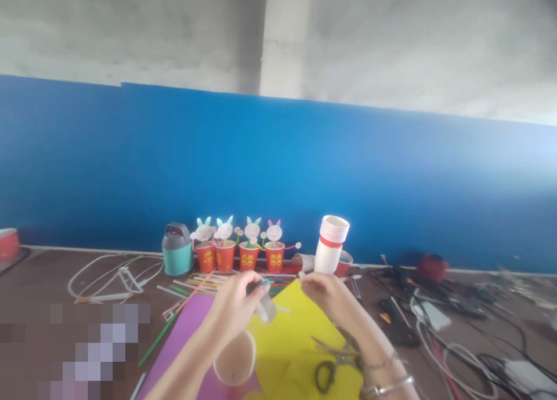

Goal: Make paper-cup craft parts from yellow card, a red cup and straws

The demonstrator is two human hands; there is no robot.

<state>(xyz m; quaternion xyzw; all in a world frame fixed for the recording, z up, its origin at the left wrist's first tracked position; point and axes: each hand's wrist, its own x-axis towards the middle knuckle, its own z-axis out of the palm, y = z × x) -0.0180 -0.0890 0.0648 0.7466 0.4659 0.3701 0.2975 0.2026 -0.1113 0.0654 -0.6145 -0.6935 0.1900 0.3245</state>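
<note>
My left hand (238, 300) is closed on a roll of clear tape (266, 309), with a small blue spot at its fingertips. Facing it, my right hand (327, 295) has its fingers pinched together; what they hold, if anything, is too small to make out. Under both hands lies yellow paper (285, 330), partly over purple paper (174, 348). A paper cup (235, 362) with its open mouth toward me stands below my left forearm. Black-handled scissors (333, 362) rest on the yellow paper, left of my right wrist. Behind my right hand rises a stack of white paper cups (329, 252).
Several red cups (249, 257) with rabbit-faced figures (252, 231) line the blue partition (261, 168). A teal and grey container (177, 252) stands left of them. Coloured sticks (191, 285) lie in front. Tangled cables (452, 324) cover the right side; a white cord (96, 272) curls at left.
</note>
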